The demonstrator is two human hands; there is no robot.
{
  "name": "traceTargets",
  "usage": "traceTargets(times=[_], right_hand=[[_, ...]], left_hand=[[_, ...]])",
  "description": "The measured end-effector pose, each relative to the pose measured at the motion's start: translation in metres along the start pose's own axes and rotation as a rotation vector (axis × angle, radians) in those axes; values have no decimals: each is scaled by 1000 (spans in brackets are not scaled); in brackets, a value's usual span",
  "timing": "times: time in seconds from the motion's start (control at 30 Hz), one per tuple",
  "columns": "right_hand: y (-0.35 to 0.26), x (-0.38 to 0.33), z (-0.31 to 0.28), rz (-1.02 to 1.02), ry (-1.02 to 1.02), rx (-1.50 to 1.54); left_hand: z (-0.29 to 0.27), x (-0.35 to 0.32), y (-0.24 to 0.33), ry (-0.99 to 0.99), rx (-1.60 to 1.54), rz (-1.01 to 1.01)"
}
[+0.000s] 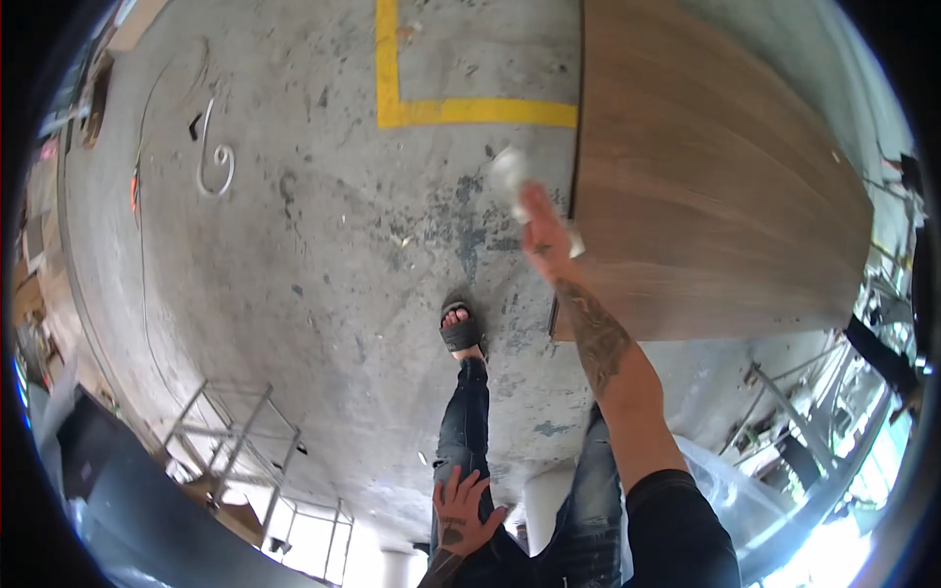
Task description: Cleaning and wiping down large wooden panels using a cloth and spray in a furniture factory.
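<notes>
My right hand (547, 235), at the end of a tattooed forearm, is closed round a whitish object (508, 169). Motion smears this object, so its kind is unclear; a pale part of it also shows beside the wrist. The hand is at the left edge of a large brown wood-grain panel (716, 186); I cannot tell whether it touches the panel. My left hand (457, 512) lies on my left thigh in dark ripped jeans (463, 416), with its fingers spread and nothing in it.
A yellow floor line (480, 112) runs up to the panel's left edge. A curled white strip (218, 167) and a thin cable (142, 265) lie on the concrete at left. Metal frames (230, 431) stand at lower left. Clear plastic sheeting (735, 490) is at lower right.
</notes>
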State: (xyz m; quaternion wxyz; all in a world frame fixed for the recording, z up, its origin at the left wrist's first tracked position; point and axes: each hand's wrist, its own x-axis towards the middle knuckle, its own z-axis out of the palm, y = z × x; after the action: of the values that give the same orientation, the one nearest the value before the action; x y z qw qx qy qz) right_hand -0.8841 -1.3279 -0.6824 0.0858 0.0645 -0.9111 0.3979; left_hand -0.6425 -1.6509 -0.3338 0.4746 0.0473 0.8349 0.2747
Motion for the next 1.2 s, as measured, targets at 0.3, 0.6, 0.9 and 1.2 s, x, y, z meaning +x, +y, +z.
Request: traceTargets(times=[0.3, 0.6, 0.9, 1.2], right_hand=[[-101, -37, -84, 727, 600, -54], [-28, -13, -49, 630, 53, -612], [170, 418, -95, 485, 330, -488], [83, 385, -135, 895, 831, -12]], left_hand=[[-87, 47, -58, -12, -27, 76], [-183, 213, -43, -20, 49, 123], [-270, 298, 79, -239, 314, 98], [-470, 395, 289, 3, 398, 270]])
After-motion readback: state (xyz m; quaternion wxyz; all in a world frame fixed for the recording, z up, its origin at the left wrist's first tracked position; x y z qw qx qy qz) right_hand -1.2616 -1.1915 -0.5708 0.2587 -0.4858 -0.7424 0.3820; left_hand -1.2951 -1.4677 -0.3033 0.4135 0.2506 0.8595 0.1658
